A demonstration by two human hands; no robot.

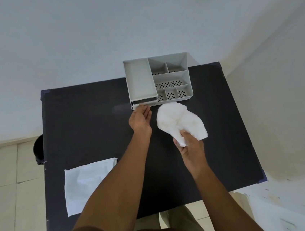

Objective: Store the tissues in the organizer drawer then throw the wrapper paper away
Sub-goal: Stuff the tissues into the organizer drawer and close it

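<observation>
A dark table (84,122) stands against a pale blue-white wall (83,38); beige floor tiles (2,178) lie left.

Grey organizer (158,79) showing dotted perforated floors, white tissues (178,120) glowing beside it, white wrapper paper (85,184) lying on black table (92,121)

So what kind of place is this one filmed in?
Probably a plain indoor room, home or office: a dark table against a bare pale wall, tiled floor, and a grey desk organizer.
</observation>
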